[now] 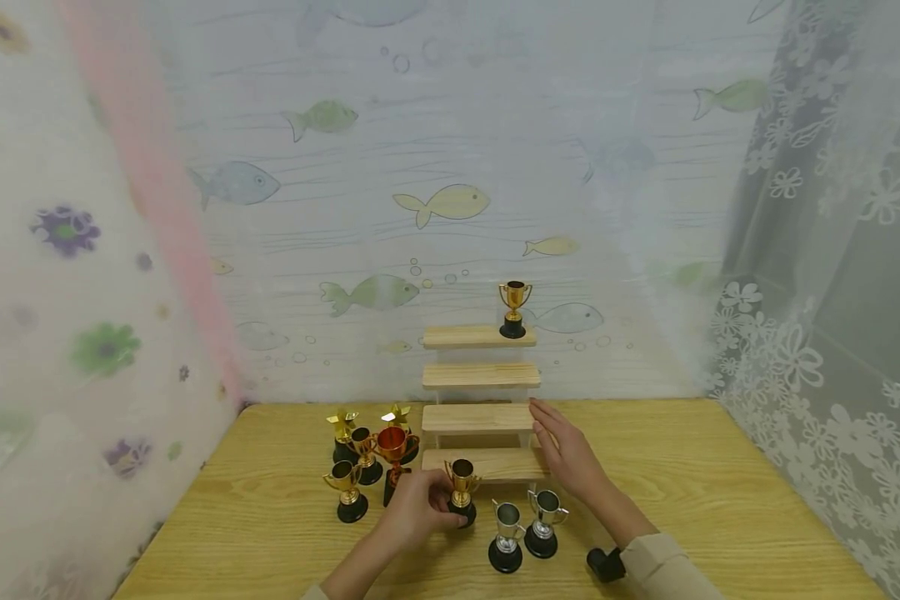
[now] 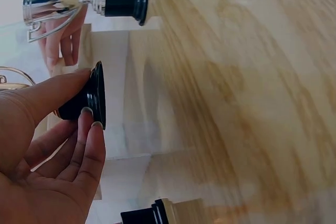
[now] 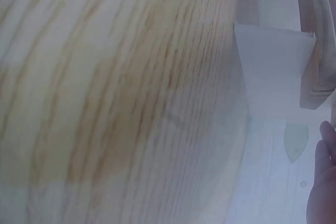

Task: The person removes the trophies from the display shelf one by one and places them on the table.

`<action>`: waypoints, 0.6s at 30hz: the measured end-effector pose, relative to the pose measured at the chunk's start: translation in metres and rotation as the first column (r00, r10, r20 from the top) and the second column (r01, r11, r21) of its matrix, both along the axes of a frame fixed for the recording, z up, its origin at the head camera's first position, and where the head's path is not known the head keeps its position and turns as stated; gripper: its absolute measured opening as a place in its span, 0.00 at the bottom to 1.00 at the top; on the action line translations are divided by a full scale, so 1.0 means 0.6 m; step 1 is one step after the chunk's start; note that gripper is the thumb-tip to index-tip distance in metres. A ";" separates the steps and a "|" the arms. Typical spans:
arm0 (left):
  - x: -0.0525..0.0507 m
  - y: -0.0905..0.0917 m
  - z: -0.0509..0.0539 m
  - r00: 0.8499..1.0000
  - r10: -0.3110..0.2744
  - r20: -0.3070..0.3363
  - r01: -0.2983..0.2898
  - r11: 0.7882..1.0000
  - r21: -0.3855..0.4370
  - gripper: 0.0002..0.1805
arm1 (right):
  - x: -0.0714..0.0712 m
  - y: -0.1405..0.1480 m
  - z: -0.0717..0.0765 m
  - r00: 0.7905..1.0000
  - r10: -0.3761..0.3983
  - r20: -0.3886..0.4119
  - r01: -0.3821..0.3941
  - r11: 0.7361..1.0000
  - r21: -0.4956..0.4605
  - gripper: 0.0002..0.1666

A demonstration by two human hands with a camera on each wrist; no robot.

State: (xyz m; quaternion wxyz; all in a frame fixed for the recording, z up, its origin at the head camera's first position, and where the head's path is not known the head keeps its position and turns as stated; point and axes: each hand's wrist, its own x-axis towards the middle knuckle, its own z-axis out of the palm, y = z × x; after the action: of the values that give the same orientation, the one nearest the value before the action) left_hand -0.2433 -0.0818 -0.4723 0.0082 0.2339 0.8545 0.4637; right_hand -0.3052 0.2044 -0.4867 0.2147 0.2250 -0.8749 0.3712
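Observation:
With the thumb and fingers of my left hand (image 1: pixel 417 510), I hold a small gold trophy cup (image 1: pixel 462 479) by its black base (image 2: pixel 84 98), in front of the lowest step. The cup's upper part is mostly out of the left wrist view. My right hand (image 1: pixel 570 454) has its fingers extended at the right ends of the middle and lower steps of a tiered wooden stand (image 1: pixel 480 418). On the top step, at the right, stands another gold trophy cup (image 1: pixel 514 308). Two silver trophy cups (image 1: pixel 507 533) stand upright on the table between my hands.
Left of the stand is a group of trophies: gold cups (image 1: pixel 345 487), a reddish-orange cup (image 1: pixel 393 443) and two with gold stars (image 1: pixel 342 427). A small black object (image 1: pixel 606 565) lies by my right sleeve. A fish-patterned curtain (image 1: pixel 450 250) hangs behind the wooden table (image 1: pixel 690 483).

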 end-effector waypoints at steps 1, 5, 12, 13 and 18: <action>0.000 -0.001 -0.002 1.000 0.000 0.001 0.000 1.000 0.000 0.16 | 0.000 0.000 0.000 1.000 0.000 0.001 0.000 1.000 0.000 0.25; 0.001 -0.001 -0.011 1.000 0.000 0.023 0.000 1.000 0.007 0.16 | 0.000 0.000 0.000 1.000 -0.002 0.001 0.002 1.000 -0.002 0.25; 0.001 -0.002 -0.022 0.999 -0.005 0.040 0.005 1.000 0.005 0.16 | 0.000 0.000 -0.003 1.000 -0.004 -0.002 0.004 1.000 0.004 0.26; 0.001 -0.002 -0.023 0.999 -0.008 0.046 0.008 1.000 0.007 0.16 | 0.000 0.000 -0.003 1.000 -0.004 -0.001 0.004 1.000 0.005 0.26; 0.001 -0.003 -0.024 0.996 -0.032 0.079 0.030 0.999 0.017 0.15 | 0.000 0.000 -0.001 1.000 -0.007 0.000 0.007 1.000 0.002 0.26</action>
State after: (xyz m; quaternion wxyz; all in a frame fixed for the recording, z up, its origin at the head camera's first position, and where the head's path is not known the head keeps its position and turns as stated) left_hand -0.2427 -0.0839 -0.4867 0.0475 0.2286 0.8460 0.4793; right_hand -0.3053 0.2043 -0.4873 0.2158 0.2221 -0.8760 0.3698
